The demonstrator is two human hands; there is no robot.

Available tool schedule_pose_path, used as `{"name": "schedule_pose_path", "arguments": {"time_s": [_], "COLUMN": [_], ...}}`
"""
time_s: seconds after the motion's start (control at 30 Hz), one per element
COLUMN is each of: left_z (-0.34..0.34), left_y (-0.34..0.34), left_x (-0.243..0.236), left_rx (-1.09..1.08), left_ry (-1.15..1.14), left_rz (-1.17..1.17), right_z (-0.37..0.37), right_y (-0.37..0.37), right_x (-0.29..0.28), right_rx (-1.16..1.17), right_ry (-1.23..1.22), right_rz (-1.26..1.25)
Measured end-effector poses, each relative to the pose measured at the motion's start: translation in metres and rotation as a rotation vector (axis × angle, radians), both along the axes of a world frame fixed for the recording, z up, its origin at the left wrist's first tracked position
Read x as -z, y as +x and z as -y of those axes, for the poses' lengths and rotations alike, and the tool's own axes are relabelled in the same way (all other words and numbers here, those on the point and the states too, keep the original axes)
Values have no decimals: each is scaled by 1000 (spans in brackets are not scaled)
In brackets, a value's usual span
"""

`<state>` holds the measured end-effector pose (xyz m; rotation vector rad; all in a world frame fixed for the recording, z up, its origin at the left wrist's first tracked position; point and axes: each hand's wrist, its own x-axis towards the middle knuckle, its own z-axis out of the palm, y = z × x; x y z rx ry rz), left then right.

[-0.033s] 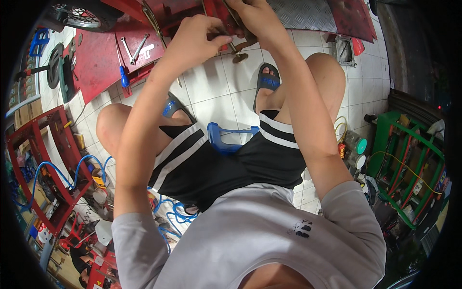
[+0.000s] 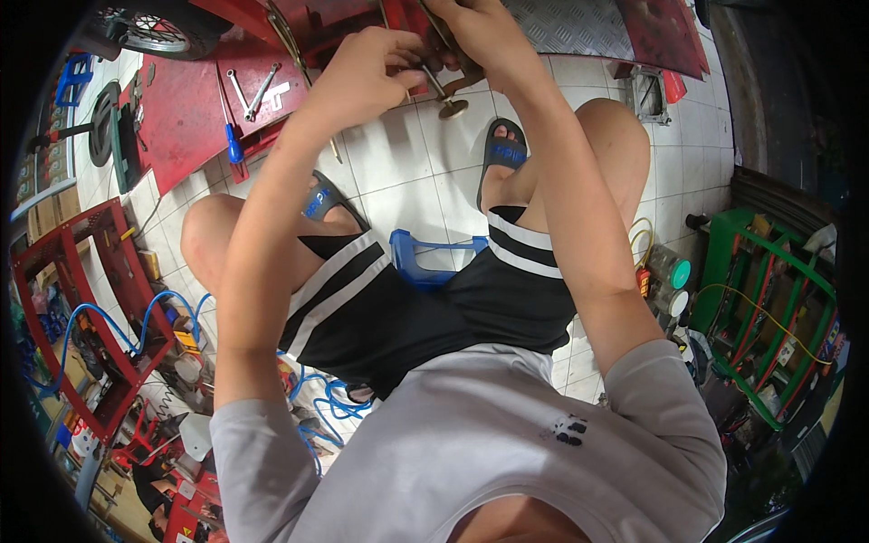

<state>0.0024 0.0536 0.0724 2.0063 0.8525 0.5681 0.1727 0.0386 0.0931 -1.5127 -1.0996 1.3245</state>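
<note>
At the top of the view, both hands work close together at the edge of a red metal bench. My left hand [image 2: 367,77] has its fingers curled, thumb and forefinger close to a thin metal rod with a round disc end [image 2: 453,109]; its far fingertips are partly hidden. My right hand [image 2: 484,38] is closed around a long, dark, flat metal piece [image 2: 446,34], its fingers mostly hidden behind it. The disc end of the rod hangs below the hands, above the tiled floor. Where the rod joins the other metal parts is too dark to tell.
A blue-handled screwdriver [image 2: 233,145] and two wrenches [image 2: 262,92] lie on the red bench top [image 2: 181,118] at left. A blue stool [image 2: 425,262] stands between my knees. Red shelving [image 2: 109,308] is at left, a green rack [image 2: 769,308] at right, a blue hose [image 2: 330,407] behind.
My left hand's fingers and thumb have shifted slightly along the rod. The rod's disc end has tilted a little; my right hand has barely moved.
</note>
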Motion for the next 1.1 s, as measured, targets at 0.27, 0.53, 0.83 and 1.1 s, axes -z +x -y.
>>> {"name": "schedule_pose_path", "arguments": {"time_s": [0.27, 0.53, 0.83, 1.1], "left_z": [0, 3, 7, 5], "left_y": [5, 13, 15, 13], "left_x": [-1, -7, -7, 7], "left_rx": [-26, -38, -28, -10], "left_ry": [-213, -286, -291, -320], "left_rz": [-133, -211, -202, -151], "right_z": [4, 5, 2, 4], "right_y": [-2, 3, 3, -1], "right_x": [-6, -2, 7, 3], "right_rx": [-24, -4, 9, -7], "right_ry": [66, 143, 202, 221], "right_rz": [170, 272, 396, 432]}}
